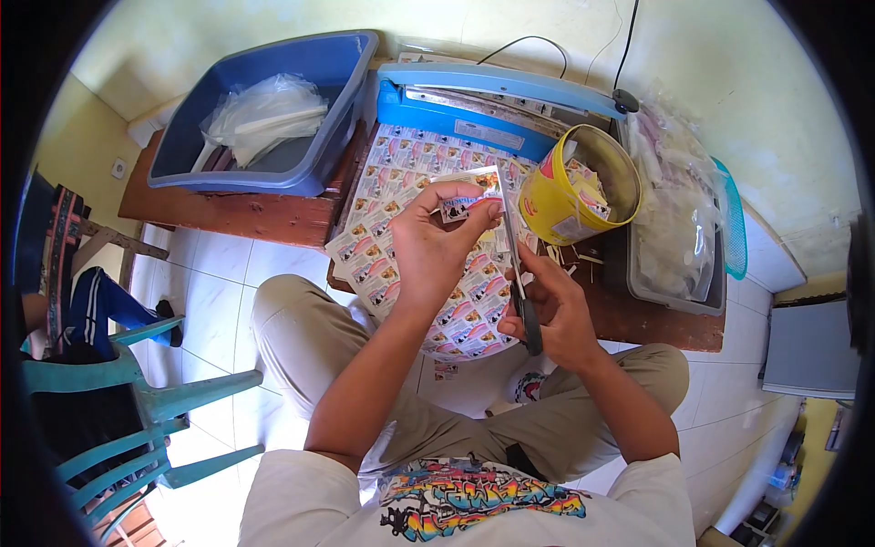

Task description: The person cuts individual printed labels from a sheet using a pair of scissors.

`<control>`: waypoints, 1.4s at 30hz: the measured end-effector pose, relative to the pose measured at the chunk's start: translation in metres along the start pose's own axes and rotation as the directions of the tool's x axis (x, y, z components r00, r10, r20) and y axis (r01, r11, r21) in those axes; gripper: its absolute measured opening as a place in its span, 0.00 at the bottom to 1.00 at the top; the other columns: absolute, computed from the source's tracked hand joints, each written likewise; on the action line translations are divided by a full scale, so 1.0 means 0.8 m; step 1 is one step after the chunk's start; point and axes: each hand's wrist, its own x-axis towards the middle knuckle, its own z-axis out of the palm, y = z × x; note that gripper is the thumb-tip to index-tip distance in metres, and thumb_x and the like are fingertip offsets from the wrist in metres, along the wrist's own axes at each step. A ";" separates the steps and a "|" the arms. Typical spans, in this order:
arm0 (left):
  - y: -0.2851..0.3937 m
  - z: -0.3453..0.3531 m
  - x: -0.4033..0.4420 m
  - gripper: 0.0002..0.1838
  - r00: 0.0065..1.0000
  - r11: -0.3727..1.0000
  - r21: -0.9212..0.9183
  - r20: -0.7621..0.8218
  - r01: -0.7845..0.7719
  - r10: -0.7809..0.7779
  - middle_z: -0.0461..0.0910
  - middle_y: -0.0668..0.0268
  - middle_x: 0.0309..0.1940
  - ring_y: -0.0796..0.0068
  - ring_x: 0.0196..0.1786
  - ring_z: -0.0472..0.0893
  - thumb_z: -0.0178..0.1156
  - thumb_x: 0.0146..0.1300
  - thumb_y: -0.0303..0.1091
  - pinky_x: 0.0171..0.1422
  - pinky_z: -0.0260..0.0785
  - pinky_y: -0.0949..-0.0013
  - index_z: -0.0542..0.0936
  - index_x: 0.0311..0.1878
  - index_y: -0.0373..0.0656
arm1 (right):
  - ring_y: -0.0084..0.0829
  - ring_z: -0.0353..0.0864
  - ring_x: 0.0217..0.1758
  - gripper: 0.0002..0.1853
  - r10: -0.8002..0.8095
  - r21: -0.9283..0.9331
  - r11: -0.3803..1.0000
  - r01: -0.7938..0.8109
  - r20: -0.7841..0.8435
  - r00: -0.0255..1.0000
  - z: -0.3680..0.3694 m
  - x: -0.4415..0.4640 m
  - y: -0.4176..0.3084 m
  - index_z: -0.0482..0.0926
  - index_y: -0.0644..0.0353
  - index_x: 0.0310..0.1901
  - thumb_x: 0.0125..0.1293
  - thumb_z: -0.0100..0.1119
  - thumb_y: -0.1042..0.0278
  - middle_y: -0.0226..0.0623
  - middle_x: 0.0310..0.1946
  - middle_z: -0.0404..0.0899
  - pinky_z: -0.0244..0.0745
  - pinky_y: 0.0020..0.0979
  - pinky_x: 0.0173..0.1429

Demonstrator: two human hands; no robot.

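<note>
Between the thumb and fingers of my left hand is a small printed label with a picture and lettering. My right hand grips black-handled scissors, whose blades point up along the label's right edge. Whether the blades are parted is hard to make out. Beneath both hands, large printed sheets of repeated labels hang over the front of the low wooden table. A yellow tub with paper pieces inside stands just beyond my right hand.
Behind the sheets lies a blue paper cutter with a long arm. A blue bin of clear plastic bags sits left. Right is a grey tray heaped with plastic packets. A green plastic chair and a person's leg are at far left.
</note>
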 end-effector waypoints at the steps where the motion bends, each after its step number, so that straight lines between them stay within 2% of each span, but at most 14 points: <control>1: 0.000 0.000 0.000 0.12 1.000 1.000 0.002 0.005 0.000 0.000 0.89 0.59 0.40 0.75 0.43 0.90 0.76 0.64 0.22 0.48 0.85 0.73 0.84 0.48 0.30 | 0.20 0.81 0.41 0.56 -0.006 -0.005 1.000 0.006 0.004 1.000 -0.001 0.000 0.001 0.62 0.60 0.82 0.54 0.86 0.72 0.37 0.58 0.72 0.83 0.25 0.47; 7: -0.007 0.001 0.000 0.11 0.999 0.999 0.025 0.017 -0.040 0.039 0.89 0.60 0.41 0.76 0.42 0.89 0.75 0.64 0.22 0.46 0.85 0.73 0.84 0.47 0.31 | 0.21 0.83 0.40 0.55 -0.007 0.009 1.000 0.007 0.010 1.000 -0.001 0.003 0.000 0.61 0.60 0.83 0.55 0.85 0.71 0.37 0.57 0.73 0.84 0.26 0.47; 14: -0.004 -0.003 0.001 0.13 1.000 0.996 0.092 0.026 -0.004 0.002 0.88 0.59 0.41 0.74 0.41 0.90 0.74 0.64 0.18 0.47 0.86 0.75 0.83 0.50 0.31 | 0.21 0.84 0.39 0.54 -0.037 -0.043 0.998 0.038 0.021 0.999 0.001 0.007 0.000 0.61 0.62 0.82 0.56 0.85 0.71 0.37 0.56 0.73 0.84 0.25 0.45; 22: -0.007 -0.004 0.002 0.13 1.000 0.996 0.091 0.027 -0.008 0.006 0.87 0.59 0.44 0.74 0.44 0.89 0.74 0.63 0.17 0.50 0.86 0.74 0.83 0.49 0.30 | 0.21 0.85 0.40 0.54 -0.027 -0.032 0.999 0.028 0.018 0.999 0.002 0.008 0.000 0.61 0.63 0.82 0.57 0.84 0.71 0.38 0.56 0.73 0.84 0.25 0.45; 26: -0.009 -0.002 0.001 0.12 0.999 0.997 0.081 0.032 -0.022 0.020 0.87 0.59 0.43 0.74 0.44 0.89 0.74 0.63 0.17 0.49 0.86 0.74 0.84 0.48 0.30 | 0.21 0.85 0.40 0.54 -0.029 -0.014 0.999 0.029 0.016 0.999 0.002 0.007 0.000 0.61 0.63 0.82 0.56 0.84 0.72 0.38 0.56 0.74 0.84 0.25 0.46; 28: -0.012 -0.002 0.001 0.11 0.998 0.996 0.068 0.013 -0.064 0.064 0.89 0.61 0.40 0.80 0.40 0.88 0.76 0.63 0.21 0.42 0.81 0.77 0.85 0.47 0.32 | 0.21 0.85 0.40 0.54 -0.036 -0.030 0.999 0.036 0.017 0.999 0.001 0.007 0.002 0.61 0.63 0.82 0.56 0.84 0.72 0.38 0.56 0.73 0.84 0.26 0.46; 35: -0.009 -0.001 0.000 0.11 0.999 0.997 0.068 0.008 -0.032 0.032 0.89 0.61 0.41 0.80 0.40 0.88 0.76 0.63 0.21 0.43 0.82 0.76 0.85 0.47 0.31 | 0.21 0.84 0.40 0.54 -0.016 -0.031 0.999 0.016 0.019 1.000 0.001 0.007 0.000 0.61 0.63 0.82 0.57 0.84 0.71 0.37 0.55 0.73 0.85 0.26 0.46; 37: -0.010 -0.002 0.000 0.12 0.999 0.996 0.086 0.031 -0.033 0.030 0.87 0.60 0.43 0.75 0.43 0.89 0.74 0.64 0.18 0.48 0.85 0.75 0.84 0.49 0.31 | 0.21 0.84 0.40 0.54 -0.020 -0.032 0.999 0.021 0.019 1.000 0.001 0.007 0.000 0.61 0.63 0.82 0.57 0.84 0.71 0.37 0.55 0.73 0.85 0.26 0.45; 40: -0.015 -0.001 0.001 0.12 0.999 0.997 0.058 0.014 -0.050 0.050 0.89 0.61 0.41 0.79 0.41 0.88 0.76 0.63 0.21 0.43 0.82 0.76 0.85 0.47 0.31 | 0.21 0.84 0.40 0.54 -0.025 -0.027 0.999 0.025 0.016 1.000 0.001 0.007 0.002 0.60 0.63 0.82 0.57 0.84 0.71 0.36 0.55 0.73 0.85 0.26 0.45; 42: -0.014 0.000 0.001 0.12 0.999 0.998 0.046 0.016 -0.049 0.048 0.88 0.61 0.42 0.79 0.41 0.88 0.76 0.63 0.21 0.44 0.83 0.76 0.85 0.47 0.32 | 0.22 0.84 0.41 0.55 -0.025 -0.022 0.999 0.025 0.015 1.000 0.001 0.007 0.002 0.60 0.63 0.83 0.57 0.84 0.71 0.36 0.55 0.73 0.85 0.26 0.45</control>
